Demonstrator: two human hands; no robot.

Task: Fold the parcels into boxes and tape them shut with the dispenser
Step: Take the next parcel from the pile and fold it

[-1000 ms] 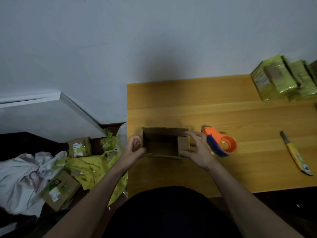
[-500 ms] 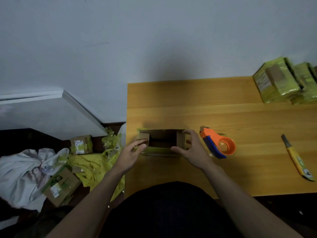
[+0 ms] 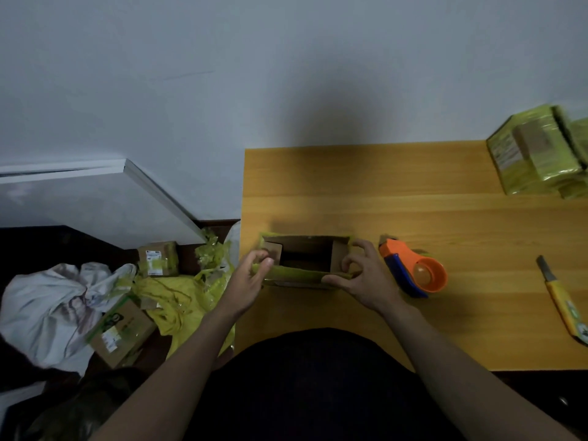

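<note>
Box (image 3: pixel 305 262) between both hands, left hand (image 3: pixel 251 278) and right hand (image 3: pixel 366 278) fingers pinching its near flap ends

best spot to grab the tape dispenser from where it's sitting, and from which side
Grip the blue handle of the tape dispenser, coming from above with the right hand, which is right beside it. The handle is the long, narrow part along the dispenser's near-left edge, and it looks easier to wrap than the round orange body.
</note>
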